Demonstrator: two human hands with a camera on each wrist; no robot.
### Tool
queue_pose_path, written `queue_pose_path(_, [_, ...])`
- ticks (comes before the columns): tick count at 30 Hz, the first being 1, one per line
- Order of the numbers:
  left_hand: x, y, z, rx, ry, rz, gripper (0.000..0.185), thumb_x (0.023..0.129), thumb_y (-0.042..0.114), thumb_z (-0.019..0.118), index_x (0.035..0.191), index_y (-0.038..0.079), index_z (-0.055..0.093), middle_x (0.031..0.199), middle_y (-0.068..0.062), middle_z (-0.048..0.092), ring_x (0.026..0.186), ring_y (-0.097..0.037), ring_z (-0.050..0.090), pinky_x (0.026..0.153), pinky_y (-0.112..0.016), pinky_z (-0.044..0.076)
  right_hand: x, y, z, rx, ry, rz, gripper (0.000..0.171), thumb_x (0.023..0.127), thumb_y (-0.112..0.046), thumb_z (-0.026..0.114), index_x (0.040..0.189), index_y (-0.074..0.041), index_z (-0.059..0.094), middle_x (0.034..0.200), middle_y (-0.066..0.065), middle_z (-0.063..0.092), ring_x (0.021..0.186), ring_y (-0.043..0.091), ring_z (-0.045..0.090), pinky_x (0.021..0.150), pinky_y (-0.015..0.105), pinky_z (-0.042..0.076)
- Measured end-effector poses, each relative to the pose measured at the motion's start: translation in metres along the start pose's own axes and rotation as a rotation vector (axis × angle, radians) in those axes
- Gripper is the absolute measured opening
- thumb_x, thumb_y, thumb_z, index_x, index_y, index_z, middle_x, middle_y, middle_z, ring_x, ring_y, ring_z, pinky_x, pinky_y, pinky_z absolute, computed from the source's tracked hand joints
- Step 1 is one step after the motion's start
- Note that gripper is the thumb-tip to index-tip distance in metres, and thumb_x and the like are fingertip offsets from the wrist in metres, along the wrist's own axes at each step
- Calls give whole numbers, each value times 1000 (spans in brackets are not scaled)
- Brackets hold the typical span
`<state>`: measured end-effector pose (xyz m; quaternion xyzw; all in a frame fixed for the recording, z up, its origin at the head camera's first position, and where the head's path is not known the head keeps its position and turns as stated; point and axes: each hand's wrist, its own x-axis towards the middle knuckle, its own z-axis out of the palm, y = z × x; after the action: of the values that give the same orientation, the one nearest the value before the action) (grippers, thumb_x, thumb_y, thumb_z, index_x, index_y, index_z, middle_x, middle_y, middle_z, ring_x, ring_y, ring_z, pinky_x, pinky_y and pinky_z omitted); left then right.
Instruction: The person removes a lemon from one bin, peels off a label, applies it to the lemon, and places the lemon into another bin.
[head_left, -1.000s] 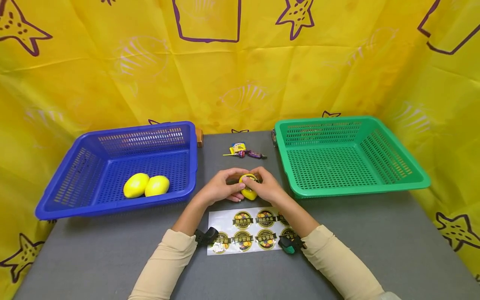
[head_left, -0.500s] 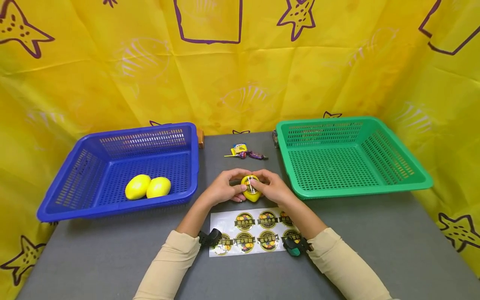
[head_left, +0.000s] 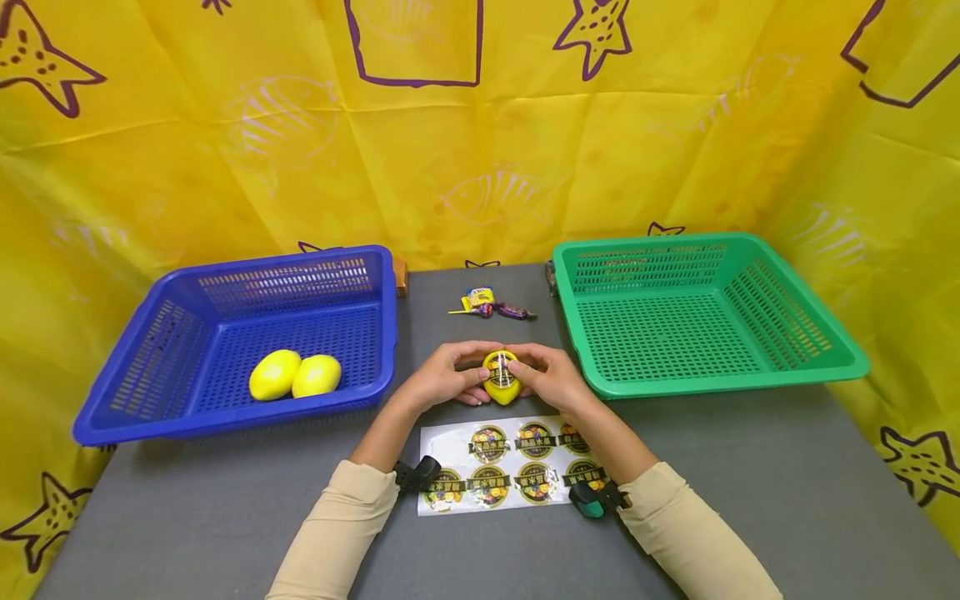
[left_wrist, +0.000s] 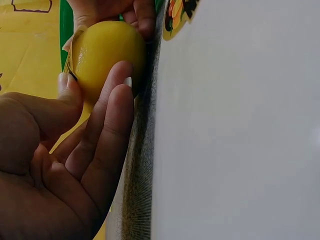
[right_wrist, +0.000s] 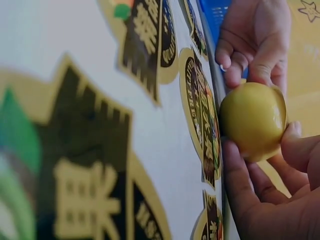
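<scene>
We hold the small yellow plastic lemon (head_left: 502, 379) just above the grey counter (head_left: 750, 475), behind the glossy sticker sheet (head_left: 510, 463). Left hand (head_left: 442, 379) and right hand (head_left: 551, 379) both pinch it, thumbs on its round label. Better we smooth outward from the label's centre, wrists low and steady

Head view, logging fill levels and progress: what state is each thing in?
Lemon: sticker on top, held by left hand and right hand.
Blue basket: holds two lemons.
Green basket: empty.
Sticker sheet: flat on the table, stickers left.
</scene>
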<state>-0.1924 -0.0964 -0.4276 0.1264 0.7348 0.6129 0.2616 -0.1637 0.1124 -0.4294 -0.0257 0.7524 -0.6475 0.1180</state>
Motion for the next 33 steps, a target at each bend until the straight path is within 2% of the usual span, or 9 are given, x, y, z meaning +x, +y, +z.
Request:
queue_pose_path(9, [1,1,0,20,-34,-26,45,104,7,53,149,14,51,128,-20,63,75,-29,72,65,-40,60,1,4,-6,68,-21,22,39,102,-7,58,138,6,55,122,25,63,78,18,69,73,36,60])
queue_pose_path(13, [0,2,0,52,-70,-24,46,106,12,51,152,13,46,129,-21,62,79,-30,72,67,-40,60,-1,2,-5,63,-28,57,40,106,-17,52,139,5,54,120,24,62,78,19,67,75,36,59])
queue_pose_path(16, [-3,4,-3,81,-102,-8,47,107,13,49,153,11,43,130,-21,62,82,-30,72,70,-40,60,-5,-3,-1,-65,-71,39,49,104,-29,57,141,2,51,119,19,61,84,21,62,77,35,57])
queue_pose_path(19, [-6,5,-6,113,-126,10,46,107,13,47,153,11,43,128,-20,62,84,-28,71,72,-40,59,-9,-10,3,-292,-124,-46,63,94,-35,71,141,0,48,117,15,60,90,23,60,76,35,53])
queue_pose_path(23, [-9,6,-8,133,-144,19,44,109,10,39,152,9,44,132,-22,59,85,-27,70,73,-41,59,-11,-15,11,-556,-110,-146,69,81,-31,84,134,-2,52,105,11,59,87,22,59,72,35,51])
queue_pose_path(26, [-11,8,-8,169,-123,24,44,108,6,34,151,6,45,139,-24,53,87,-28,69,73,-41,58,-13,-20,16,-685,-84,-164,66,76,-28,88,130,-4,56,102,8,59,86,21,58,73,37,51])
queue_pose_path(28, [-12,9,-7,258,-87,51,44,107,4,35,149,4,47,138,-24,53,91,-30,68,74,-42,58,-16,-24,17,-754,-83,-167,67,75,-29,88,129,-6,57,103,6,59,88,20,57,76,38,51])
queue_pose_path(33, [-17,18,-1,739,67,201,40,100,6,51,140,2,56,134,-19,60,117,-37,60,97,-50,48,-33,-50,16,-812,-125,-224,70,74,-31,88,132,-10,57,109,5,61,91,20,58,79,40,51])
